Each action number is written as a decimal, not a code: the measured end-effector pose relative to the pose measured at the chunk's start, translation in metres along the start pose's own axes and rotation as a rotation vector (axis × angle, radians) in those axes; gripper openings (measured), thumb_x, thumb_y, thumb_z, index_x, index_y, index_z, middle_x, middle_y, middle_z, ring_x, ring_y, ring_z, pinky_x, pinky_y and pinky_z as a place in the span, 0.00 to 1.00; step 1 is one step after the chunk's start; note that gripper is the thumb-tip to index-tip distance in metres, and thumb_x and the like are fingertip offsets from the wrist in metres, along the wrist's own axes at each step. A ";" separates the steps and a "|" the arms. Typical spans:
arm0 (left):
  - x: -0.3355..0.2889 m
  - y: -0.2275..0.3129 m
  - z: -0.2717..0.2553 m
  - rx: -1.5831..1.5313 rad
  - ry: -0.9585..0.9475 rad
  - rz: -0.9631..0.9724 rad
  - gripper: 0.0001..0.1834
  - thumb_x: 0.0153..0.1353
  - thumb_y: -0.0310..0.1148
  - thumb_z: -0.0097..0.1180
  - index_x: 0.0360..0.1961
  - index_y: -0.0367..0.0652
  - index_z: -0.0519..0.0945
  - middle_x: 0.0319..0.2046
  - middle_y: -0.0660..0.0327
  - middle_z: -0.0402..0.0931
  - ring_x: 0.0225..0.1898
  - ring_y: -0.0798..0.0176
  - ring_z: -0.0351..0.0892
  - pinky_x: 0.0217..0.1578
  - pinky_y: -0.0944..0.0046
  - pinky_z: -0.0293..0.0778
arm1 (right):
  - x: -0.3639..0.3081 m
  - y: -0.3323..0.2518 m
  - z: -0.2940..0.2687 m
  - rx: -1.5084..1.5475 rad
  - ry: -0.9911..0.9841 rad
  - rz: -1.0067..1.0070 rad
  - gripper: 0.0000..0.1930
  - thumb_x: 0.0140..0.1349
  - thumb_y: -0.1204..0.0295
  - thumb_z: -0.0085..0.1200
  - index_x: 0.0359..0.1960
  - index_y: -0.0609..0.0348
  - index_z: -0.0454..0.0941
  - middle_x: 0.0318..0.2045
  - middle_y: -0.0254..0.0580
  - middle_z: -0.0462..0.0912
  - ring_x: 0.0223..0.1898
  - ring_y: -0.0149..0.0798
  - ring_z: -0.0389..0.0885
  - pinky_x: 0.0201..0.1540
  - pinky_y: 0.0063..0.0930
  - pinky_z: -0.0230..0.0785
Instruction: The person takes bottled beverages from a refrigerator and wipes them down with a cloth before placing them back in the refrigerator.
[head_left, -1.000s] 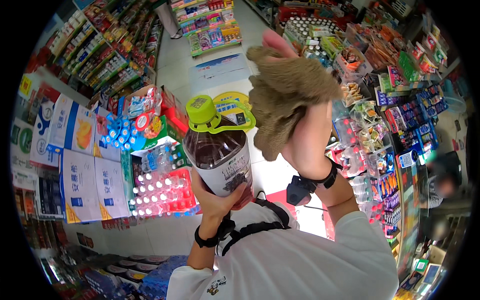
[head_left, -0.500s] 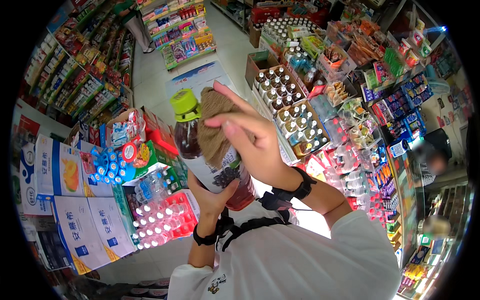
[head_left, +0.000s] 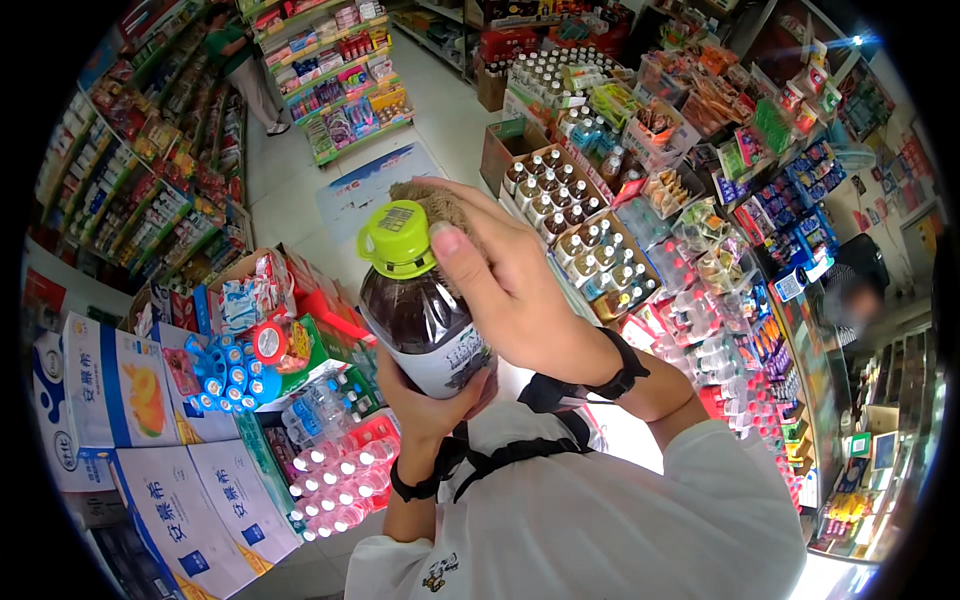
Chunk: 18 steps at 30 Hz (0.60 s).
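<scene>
A large plastic bottle (head_left: 410, 315) of dark liquid, with a bright green cap (head_left: 398, 237) and a label picturing dark fruit, is tilted in front of my chest. My left hand (head_left: 425, 400) is wrapped round its lower part from below. A brown cloth (head_left: 440, 203) is in my right hand (head_left: 510, 290), pressed to the far right side of the bottle near the neck. The right thumb lies beside the cap; most of the cloth and the other right fingertips are hidden behind hand and bottle.
To the left stand big white and blue cartons (head_left: 180, 510) and pink-topped bottles (head_left: 345, 480). Open boxes of dark bottles (head_left: 550, 195) and packaged snacks line the right. A shelf rack (head_left: 335, 85) and a person (head_left: 235, 60) are farther off; another person (head_left: 850, 295) is at far right.
The bottle's top has tipped toward me, so its cap shows from above. My right hand with the cloth has shifted from the bottle's front round to the far right, near the neck.
</scene>
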<state>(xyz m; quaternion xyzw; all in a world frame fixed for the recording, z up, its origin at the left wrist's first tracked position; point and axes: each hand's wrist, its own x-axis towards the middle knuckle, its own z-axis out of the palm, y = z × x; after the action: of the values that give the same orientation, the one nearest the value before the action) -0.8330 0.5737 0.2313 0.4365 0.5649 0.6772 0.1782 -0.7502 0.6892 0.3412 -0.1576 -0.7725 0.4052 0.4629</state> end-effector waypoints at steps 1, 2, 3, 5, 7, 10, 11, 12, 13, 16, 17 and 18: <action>0.001 0.002 -0.004 -0.003 0.001 0.000 0.44 0.34 0.31 0.73 0.54 0.34 0.64 0.43 0.54 0.74 0.42 0.61 0.78 0.42 0.62 0.75 | 0.001 0.001 0.003 0.080 0.016 -0.010 0.18 0.68 0.65 0.43 0.45 0.71 0.74 0.51 0.56 0.74 0.55 0.47 0.72 0.57 0.34 0.61; 0.004 0.005 -0.008 0.019 -0.002 -0.007 0.44 0.33 0.31 0.73 0.54 0.34 0.64 0.44 0.54 0.74 0.42 0.61 0.78 0.42 0.63 0.75 | 0.001 0.003 0.005 0.160 0.032 -0.018 0.16 0.66 0.66 0.46 0.43 0.71 0.74 0.48 0.59 0.76 0.54 0.51 0.73 0.56 0.35 0.63; 0.006 0.007 -0.011 0.041 -0.007 -0.014 0.44 0.33 0.31 0.73 0.54 0.34 0.64 0.44 0.54 0.74 0.42 0.61 0.78 0.43 0.63 0.75 | -0.001 0.007 0.006 0.157 0.031 -0.017 0.16 0.66 0.66 0.46 0.43 0.71 0.74 0.48 0.59 0.76 0.54 0.51 0.73 0.56 0.35 0.63; 0.008 0.004 -0.018 0.008 -0.001 -0.010 0.44 0.32 0.32 0.73 0.53 0.34 0.65 0.44 0.54 0.74 0.42 0.60 0.78 0.43 0.63 0.75 | -0.003 0.014 0.007 0.198 0.039 -0.055 0.18 0.69 0.63 0.44 0.44 0.69 0.76 0.44 0.54 0.79 0.46 0.42 0.79 0.49 0.30 0.69; 0.009 -0.001 -0.021 -0.038 -0.004 -0.010 0.44 0.32 0.33 0.73 0.53 0.34 0.65 0.44 0.54 0.74 0.42 0.60 0.78 0.44 0.62 0.75 | -0.002 0.010 -0.009 0.424 0.085 0.307 0.24 0.70 0.54 0.37 0.45 0.64 0.77 0.36 0.44 0.81 0.33 0.33 0.79 0.38 0.23 0.70; 0.005 -0.010 -0.027 -0.106 0.003 -0.057 0.45 0.32 0.35 0.74 0.53 0.35 0.65 0.45 0.54 0.73 0.44 0.59 0.77 0.45 0.62 0.73 | 0.017 -0.009 -0.027 0.708 0.136 0.330 0.33 0.69 0.46 0.28 0.57 0.66 0.65 0.49 0.47 0.73 0.46 0.37 0.73 0.49 0.29 0.65; 0.006 -0.013 -0.027 -0.111 0.002 -0.059 0.45 0.32 0.35 0.74 0.53 0.35 0.65 0.45 0.54 0.73 0.44 0.59 0.77 0.45 0.62 0.73 | 0.022 -0.014 -0.035 0.765 0.129 0.282 0.35 0.69 0.45 0.26 0.62 0.67 0.58 0.61 0.54 0.65 0.59 0.45 0.68 0.62 0.37 0.60; 0.007 -0.017 -0.028 -0.097 -0.004 -0.073 0.45 0.32 0.35 0.74 0.53 0.35 0.65 0.45 0.54 0.73 0.44 0.59 0.77 0.46 0.62 0.73 | 0.027 -0.024 -0.036 0.746 0.159 0.235 0.35 0.69 0.45 0.25 0.62 0.66 0.58 0.62 0.54 0.64 0.61 0.46 0.66 0.64 0.38 0.58; 0.009 -0.016 -0.027 -0.082 -0.009 -0.088 0.45 0.32 0.35 0.74 0.53 0.35 0.65 0.45 0.54 0.73 0.45 0.59 0.76 0.46 0.61 0.73 | 0.032 -0.033 -0.038 0.728 0.187 0.188 0.35 0.69 0.45 0.24 0.62 0.65 0.58 0.62 0.54 0.63 0.62 0.46 0.64 0.65 0.39 0.56; 0.018 -0.005 -0.017 -0.121 -0.021 -0.126 0.42 0.34 0.32 0.73 0.53 0.36 0.66 0.44 0.55 0.74 0.45 0.60 0.76 0.47 0.61 0.72 | 0.042 -0.055 -0.034 0.635 0.410 0.070 0.36 0.68 0.43 0.25 0.64 0.61 0.57 0.62 0.49 0.64 0.62 0.45 0.64 0.64 0.38 0.57; 0.020 -0.004 -0.015 -0.126 -0.032 -0.132 0.41 0.35 0.32 0.73 0.53 0.36 0.67 0.43 0.55 0.74 0.45 0.60 0.76 0.47 0.61 0.72 | 0.042 -0.063 -0.029 0.545 0.566 0.093 0.37 0.67 0.41 0.25 0.64 0.60 0.57 0.61 0.47 0.65 0.62 0.44 0.64 0.64 0.37 0.58; 0.020 -0.004 -0.013 -0.133 -0.030 -0.134 0.41 0.35 0.32 0.73 0.53 0.36 0.67 0.43 0.55 0.74 0.45 0.60 0.76 0.47 0.61 0.72 | 0.028 -0.031 -0.038 0.842 0.234 -0.035 0.38 0.66 0.39 0.25 0.65 0.58 0.56 0.61 0.46 0.65 0.62 0.44 0.63 0.64 0.39 0.57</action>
<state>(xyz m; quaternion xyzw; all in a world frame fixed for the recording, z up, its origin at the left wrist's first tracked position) -0.8552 0.5813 0.2356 0.3949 0.5440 0.6931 0.2601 -0.7289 0.7058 0.3909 0.0130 -0.4848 0.6564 0.5778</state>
